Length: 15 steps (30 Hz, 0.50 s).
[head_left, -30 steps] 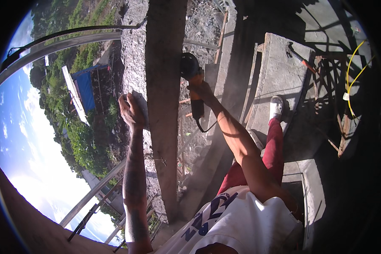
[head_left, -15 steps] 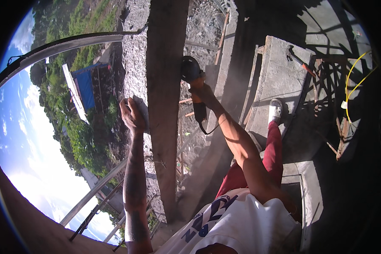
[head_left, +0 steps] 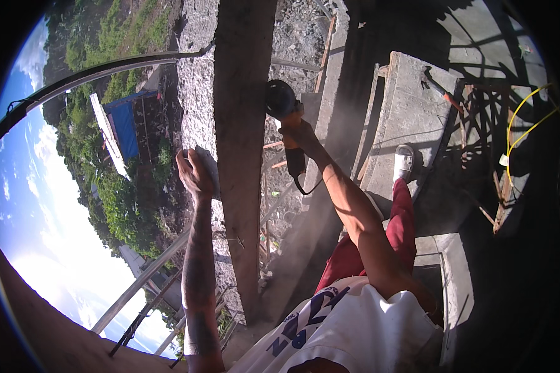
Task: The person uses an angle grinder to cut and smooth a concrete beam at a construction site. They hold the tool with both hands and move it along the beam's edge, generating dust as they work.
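An orange and black angle grinder (head_left: 294, 160) is gripped in my right hand (head_left: 298, 135), its dark round guard (head_left: 280, 98) against the shaded side of a concrete beam (head_left: 246, 155). A black cord loops from the tool's lower end. Across the beam, my left hand (head_left: 195, 174) rests on the rough, sunlit face (head_left: 199, 87), fingers bent over it and plainly holding no tool. The grinder's disc is mostly hidden by the guard, and dust hangs in the air near it.
A hammer (head_left: 442, 90) with an orange grip lies on a concrete slab (head_left: 410, 112) at right, where my shoe (head_left: 403, 163) stands. A yellow cable (head_left: 516, 130) hangs farther right. Metal bars (head_left: 140, 280) slant past the beam at left, with trees and a drop beyond. Rubble (head_left: 298, 37) lies below.
The grinder and my right hand stay almost in place against the beam, with only a very slight shift. My left hand keeps its spot; the whole view has tilted a little.
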{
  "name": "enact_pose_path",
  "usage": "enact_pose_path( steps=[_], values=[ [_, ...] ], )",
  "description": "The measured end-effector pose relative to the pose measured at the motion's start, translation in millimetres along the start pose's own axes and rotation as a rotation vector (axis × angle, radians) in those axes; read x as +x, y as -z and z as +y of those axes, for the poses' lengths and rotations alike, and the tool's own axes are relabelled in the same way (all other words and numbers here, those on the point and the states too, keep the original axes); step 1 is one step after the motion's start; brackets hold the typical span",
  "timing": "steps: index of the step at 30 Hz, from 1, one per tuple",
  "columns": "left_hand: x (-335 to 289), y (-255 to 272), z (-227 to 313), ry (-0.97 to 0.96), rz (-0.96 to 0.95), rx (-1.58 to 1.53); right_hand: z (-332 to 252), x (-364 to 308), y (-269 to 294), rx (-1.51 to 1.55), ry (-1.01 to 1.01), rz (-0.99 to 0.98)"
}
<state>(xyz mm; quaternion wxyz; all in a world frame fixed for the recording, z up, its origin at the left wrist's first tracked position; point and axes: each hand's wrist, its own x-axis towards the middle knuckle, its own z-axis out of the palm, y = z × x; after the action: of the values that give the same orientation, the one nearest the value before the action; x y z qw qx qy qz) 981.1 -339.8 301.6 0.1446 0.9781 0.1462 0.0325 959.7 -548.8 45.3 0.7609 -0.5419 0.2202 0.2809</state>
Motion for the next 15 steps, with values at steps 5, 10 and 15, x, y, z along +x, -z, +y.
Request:
enact_pose_path(
  steps=[5, 10, 15],
  values=[
    [0.9, -2.3, -4.2, 0.003, 0.015, 0.017, 5.4, 3.6, -0.2, 0.017, 0.028, 0.007],
    [0.5, -2.3, -6.6, -0.008, 0.015, 0.009, 19.2, 17.0, -0.6, 0.035, 0.035, -0.027],
    [0.6, -5.9, -3.3, -0.060, 0.081, -0.004, 24.5, 25.5, -1.4, 0.002, 0.164, -0.047]
  ],
)
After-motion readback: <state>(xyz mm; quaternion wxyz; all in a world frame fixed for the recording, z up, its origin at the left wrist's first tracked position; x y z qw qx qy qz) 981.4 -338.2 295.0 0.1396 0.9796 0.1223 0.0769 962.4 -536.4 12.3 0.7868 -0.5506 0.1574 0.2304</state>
